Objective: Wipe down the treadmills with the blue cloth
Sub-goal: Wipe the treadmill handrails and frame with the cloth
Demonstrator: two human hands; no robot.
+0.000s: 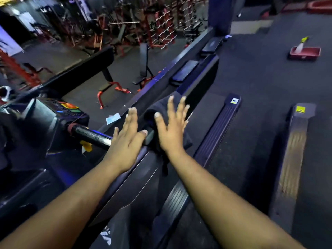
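- The blue cloth (161,112) lies bunched over the treadmill's side rail (181,76), near the end of the black handlebar (89,135); in this light it looks almost dark navy.
- The right hand (170,130) rests flat on the cloth, fingers straight and spread, with no part of the cloth pinched or held.
- The left hand (125,141) is just beside it, also flat with straight fingers, at the end of the handlebar; I cannot tell if it touches the cloth or only the rail.
- The cloth extends forward from under the right fingertips, so it lies ahead of that hand, and the right hand is the nearer one to push it.
- The long axis of the rail runs away from the person toward the upper right, and I judge the wipe should follow it.
- Along the rail there is open length ahead; the console (59,112) stands at the left, the running belt (206,112) at the right.
- Farther right on the floor, well apart, stands a red tray (305,53).
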